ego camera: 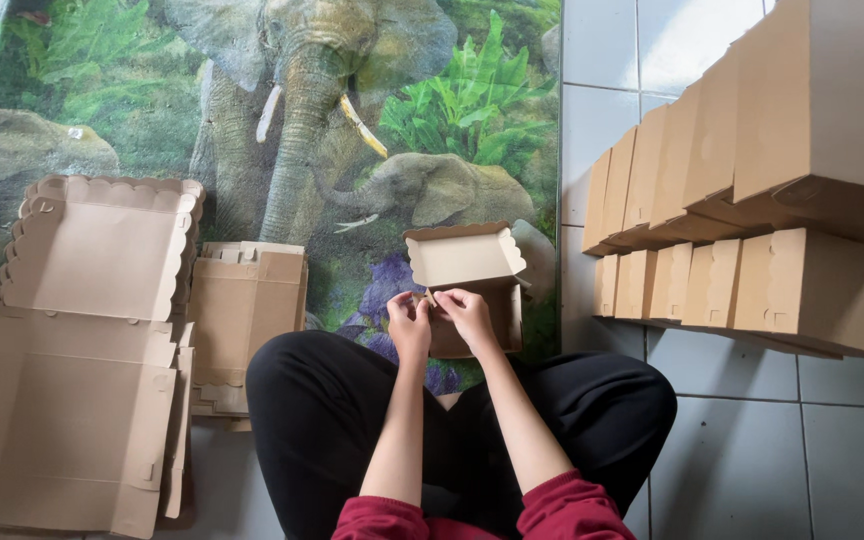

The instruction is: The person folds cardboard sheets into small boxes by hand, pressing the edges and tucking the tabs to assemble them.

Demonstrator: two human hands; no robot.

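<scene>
The person sits cross-legged on the floor, and both hands meet at the near rim of a small brown cardboard box (467, 285); the left hand (411, 322) pinches the rim from its side with fingers curled in, and the right hand (465, 312) closes narrowly on the same edge, thumb and fingertips together, seemingly pressing a tab or flap into place (the exact part is too small to make out). The box rests just past the knees on an elephant-print mat (252, 120), held close to the body so both hands can work one edge at once; its scalloped lid stands open and tilted back, and the inside, as far as it shows, holds nothing.

To the person's left lies a stack of flat box blanks (72, 400), unfolded and piled within easy reach; just beside it sits a smaller pile of folded cardboard (245, 320), near the left knee.

To the right, on the tiled floor (732, 430), stand rows of finished boxes (752, 200), shut and set side by side in two tiers, touching one another; packed tightly like this they stay well apart from the working spot; their contents cannot be seen.
</scene>
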